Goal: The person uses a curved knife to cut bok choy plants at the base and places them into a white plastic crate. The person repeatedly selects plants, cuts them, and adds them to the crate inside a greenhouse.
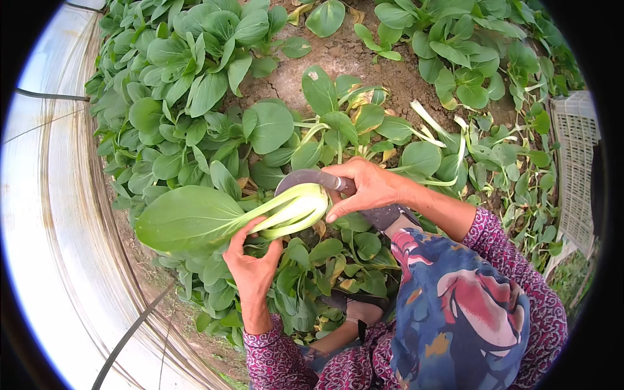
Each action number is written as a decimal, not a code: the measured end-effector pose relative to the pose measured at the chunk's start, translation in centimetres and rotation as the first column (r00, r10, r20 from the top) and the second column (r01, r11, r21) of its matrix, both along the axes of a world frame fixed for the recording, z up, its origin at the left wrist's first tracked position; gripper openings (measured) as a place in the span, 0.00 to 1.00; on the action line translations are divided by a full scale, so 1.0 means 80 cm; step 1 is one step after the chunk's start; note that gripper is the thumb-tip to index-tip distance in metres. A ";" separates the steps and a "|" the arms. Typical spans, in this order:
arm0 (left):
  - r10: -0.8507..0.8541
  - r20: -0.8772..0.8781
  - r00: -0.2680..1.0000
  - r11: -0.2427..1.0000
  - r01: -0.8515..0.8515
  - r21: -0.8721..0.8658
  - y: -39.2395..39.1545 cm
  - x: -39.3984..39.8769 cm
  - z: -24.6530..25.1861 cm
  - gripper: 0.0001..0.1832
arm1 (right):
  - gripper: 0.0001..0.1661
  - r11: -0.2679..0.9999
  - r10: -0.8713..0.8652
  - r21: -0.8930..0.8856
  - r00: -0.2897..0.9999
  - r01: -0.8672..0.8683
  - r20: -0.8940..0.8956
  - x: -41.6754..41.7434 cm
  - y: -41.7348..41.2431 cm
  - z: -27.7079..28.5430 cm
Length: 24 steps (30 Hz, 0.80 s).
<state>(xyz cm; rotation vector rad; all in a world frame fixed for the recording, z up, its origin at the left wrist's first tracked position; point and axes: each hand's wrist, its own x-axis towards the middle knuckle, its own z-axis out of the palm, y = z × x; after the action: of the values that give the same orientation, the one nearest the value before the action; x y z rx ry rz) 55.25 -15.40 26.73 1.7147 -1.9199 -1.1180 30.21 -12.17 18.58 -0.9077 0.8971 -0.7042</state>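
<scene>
A head of bok choy (287, 212) lies across the view, its pale base to the right and its broad green leaf to the left. My left hand (253, 263) grips its stalks from below, fingers and thumb around them. Close to the cut base is my right hand (363, 187), its thumb and fingers curved near the bottom of the stalks. A dark, curved shape (304, 179) shows just behind the vegetable and by my right fingers; whether it is part of a shoe or a blade in my hand I cannot tell.
Leafy bok choy plants (209, 63) grow thickly at left and above. Loose leaves and pale stalks (458, 151) lie on the soil (341, 53) to the right. A white plastic crate (577, 165) stands at the right edge. Plastic sheeting (53, 195) borders the left. My shod foot is below the plants.
</scene>
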 end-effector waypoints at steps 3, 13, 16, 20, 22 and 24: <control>0.026 -0.019 0.999 0.992 -0.023 0.124 0.012 0.002 0.030 0.25 | 0.38 0.999 -0.017 0.032 0.995 0.013 0.102 0.011 0.000 0.015; 0.374 -0.064 0.925 0.836 -0.307 0.454 0.048 -0.021 0.070 0.35 | 0.31 0.939 -0.343 0.103 0.905 0.328 0.250 0.020 0.014 -0.012; -0.213 0.572 0.792 0.961 0.275 -0.022 0.046 -0.015 0.067 0.39 | 0.33 0.957 -0.243 0.192 0.962 0.217 0.124 0.019 0.006 0.012; -0.089 0.098 0.991 0.969 0.063 0.240 0.043 -0.059 0.023 0.44 | 0.34 0.965 -0.095 0.256 0.988 0.061 0.123 0.043 0.005 0.025; -0.035 -0.042 0.999 0.933 0.047 0.357 0.038 -0.057 0.009 0.41 | 0.33 0.967 -0.064 0.251 0.992 0.035 0.109 0.042 0.003 0.018; -0.060 -0.093 0.994 0.883 0.096 0.460 0.025 -0.034 -0.009 0.34 | 0.31 0.971 -0.054 0.238 0.989 0.020 0.138 0.042 0.000 0.009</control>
<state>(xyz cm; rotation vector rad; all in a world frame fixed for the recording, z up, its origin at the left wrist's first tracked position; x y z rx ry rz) 52.57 -13.40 25.98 1.7962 -1.7852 -1.7643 33.54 -12.17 19.34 -0.6222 0.8506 -0.6699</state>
